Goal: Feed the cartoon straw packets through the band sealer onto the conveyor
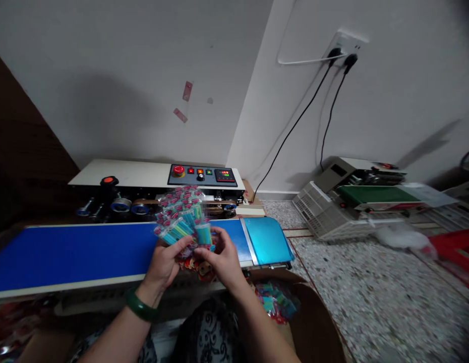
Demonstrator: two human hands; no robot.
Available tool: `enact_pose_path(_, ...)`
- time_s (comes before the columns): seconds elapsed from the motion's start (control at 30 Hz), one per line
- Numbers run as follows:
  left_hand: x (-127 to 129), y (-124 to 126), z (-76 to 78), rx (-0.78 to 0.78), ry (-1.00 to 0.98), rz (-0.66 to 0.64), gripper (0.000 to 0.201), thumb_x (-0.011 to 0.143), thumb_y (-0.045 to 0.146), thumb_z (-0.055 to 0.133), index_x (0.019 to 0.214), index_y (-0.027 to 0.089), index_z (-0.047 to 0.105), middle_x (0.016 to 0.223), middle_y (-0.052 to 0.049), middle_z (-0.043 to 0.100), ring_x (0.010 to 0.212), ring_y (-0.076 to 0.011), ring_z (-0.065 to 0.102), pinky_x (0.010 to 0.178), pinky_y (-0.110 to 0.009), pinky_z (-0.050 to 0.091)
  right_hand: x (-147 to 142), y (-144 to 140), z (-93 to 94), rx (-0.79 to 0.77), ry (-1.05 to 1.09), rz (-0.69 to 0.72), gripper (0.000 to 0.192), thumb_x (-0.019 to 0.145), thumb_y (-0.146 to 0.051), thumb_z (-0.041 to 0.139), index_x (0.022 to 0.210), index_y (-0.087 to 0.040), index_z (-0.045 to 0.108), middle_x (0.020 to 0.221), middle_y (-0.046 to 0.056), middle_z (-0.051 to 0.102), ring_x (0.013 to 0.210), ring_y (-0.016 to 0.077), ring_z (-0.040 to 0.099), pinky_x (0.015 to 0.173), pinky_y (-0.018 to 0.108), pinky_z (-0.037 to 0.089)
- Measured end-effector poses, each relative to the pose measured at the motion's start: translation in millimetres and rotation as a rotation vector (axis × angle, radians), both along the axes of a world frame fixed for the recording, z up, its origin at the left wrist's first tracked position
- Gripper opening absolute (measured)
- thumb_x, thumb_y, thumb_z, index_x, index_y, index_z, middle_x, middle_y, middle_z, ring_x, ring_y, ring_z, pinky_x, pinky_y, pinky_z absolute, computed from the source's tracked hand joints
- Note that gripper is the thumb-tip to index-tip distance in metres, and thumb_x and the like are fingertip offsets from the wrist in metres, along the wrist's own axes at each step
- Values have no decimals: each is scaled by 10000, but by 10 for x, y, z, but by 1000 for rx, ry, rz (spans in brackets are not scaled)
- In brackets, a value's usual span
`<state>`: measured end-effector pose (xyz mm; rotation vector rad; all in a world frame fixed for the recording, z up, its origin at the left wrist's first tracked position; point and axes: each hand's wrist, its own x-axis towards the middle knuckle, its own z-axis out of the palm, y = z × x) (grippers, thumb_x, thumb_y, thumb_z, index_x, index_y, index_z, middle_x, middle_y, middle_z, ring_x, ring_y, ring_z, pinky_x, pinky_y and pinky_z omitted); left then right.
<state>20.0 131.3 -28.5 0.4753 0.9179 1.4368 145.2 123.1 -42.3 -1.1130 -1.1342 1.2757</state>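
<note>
1. Head view: a blue belt (68, 254), flat and matte, runs left to right along a white sealer (143, 174) with a red button and lit display.
2. Left hand (164, 264), a glossy green bangle (140, 306) at the wrist, is closed on the lower end of a fan of packets (181, 217).
3. Glossy clear plastic over cyan and pink, the packets stand upright above the belt, long axes pointing up and away.
4. Right hand (222, 259) pinches the fan's right edge.
5. Farther right, a second machine (355, 199) lies on speckled floor (370, 302).
</note>
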Motion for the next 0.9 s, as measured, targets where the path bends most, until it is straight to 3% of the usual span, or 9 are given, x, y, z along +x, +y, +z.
enact_pose_path(0.13, -4, 12, 46, -32, 45, 38, 268, 494, 171, 778, 736, 149, 666, 736, -28, 700, 818, -254, 646, 744, -365, 534, 309, 81, -32, -47, 102, -146, 318, 594, -262, 704, 867, -177, 566, 830, 18, 646, 751, 158, 602, 711, 281, 476)
enact_pose_path(0.23, -32, 28, 60, -53, 35, 58, 268, 476, 154, 782, 719, 154, 669, 714, -14, 699, 808, -243, 649, 738, -350, 540, 642, 201, -109, -107, 189, -259, 299, 593, -267, 686, 849, -189, 550, 751, -4, 644, 641, 137, 601, 633, 264, 480)
enact_pose_path(0.43, -111, 27, 14, -60, -49, -21, 334, 510, 117, 764, 830, 150, 672, 746, -10, 706, 730, -188, 657, 707, -289, 542, 1122, 556, -275, -324, 118, -243, 236, 564, -224, 674, 753, -180, 540, 573, -22, 607, 477, 125, 570, 508, 251, 464)
enact_pose_path(0.57, -127, 8, 20, -25, -67, -56, 433, 522, 107, 756, 936, 183, 655, 770, 1, 710, 726, -182, 658, 688, -273, 544, 1098, 753, -241, -366, -3, -124, 194, 530, -221, 700, 636, -146, 556, 523, 6, 590, 458, 137, 553, 486, 274, 465)
enact_pose_path(0.67, -132, 2, 4, -38, -75, -104, 434, 527, 113, 753, 944, 178, 654, 725, -4, 710, 703, -188, 660, 687, -281, 544, 977, 768, -128, -303, -96, -192, 205, 534, -260, 714, 635, -142, 581, 556, 16, 604, 510, 142, 565, 506, 269, 468)
enact_pose_path(0.73, -133, -1, -16, -51, -77, -138, 432, 527, 118, 752, 944, 173, 655, 684, -5, 707, 691, -196, 662, 693, -294, 544, 867, 669, -9, -217, -94, -209, 242, 567, -306, 705, 735, -153, 619, 688, 35, 647, 629, 154, 597, 568, 267, 482)
enact_pose_path(0.83, -120, -12, -32, -48, -79, -185, 433, 548, 128, 739, 967, 175, 646, 696, -11, 710, 703, -205, 664, 707, -312, 542, 665, 407, 180, -82, 31, 56, 366, 645, -349, 657, 971, -186, 623, 956, 64, 648, 853, 185, 602, 720, 315, 487)
enact_pose_path(0.9, -99, -23, -27, -33, -80, -226, 427, 563, 133, 729, 980, 171, 641, 759, -27, 716, 737, -214, 664, 721, -316, 540, 525, 246, 263, -45, 107, 244, 373, 667, -334, 647, 1013, -199, 613, 960, 49, 647, 890, 181, 592, 777, 329, 468)
